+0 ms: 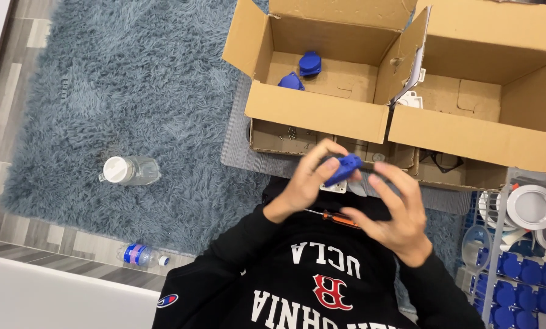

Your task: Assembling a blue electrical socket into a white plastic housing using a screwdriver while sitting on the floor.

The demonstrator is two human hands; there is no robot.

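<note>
Head view: left hand [306, 180] pinching small blue plastic part [341, 169] above lap, right hand [395, 213] open-fingered just beside it. Orange-handled screwdriver [337, 217] on lap below. Two cardboard boxes [315, 113] ahead, water bottles [130, 170] on shaggy rug [133, 91].

A home floor turned workplace — shaggy blue-grey rug [133, 91] on wood-look flooring; open cardboard boxes [322, 109] of parts.

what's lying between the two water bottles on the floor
Nothing: in the head view, only bare shaggy blue-grey rug and a strip of wood floor separate the big clear bottle from the small bottle.
</note>
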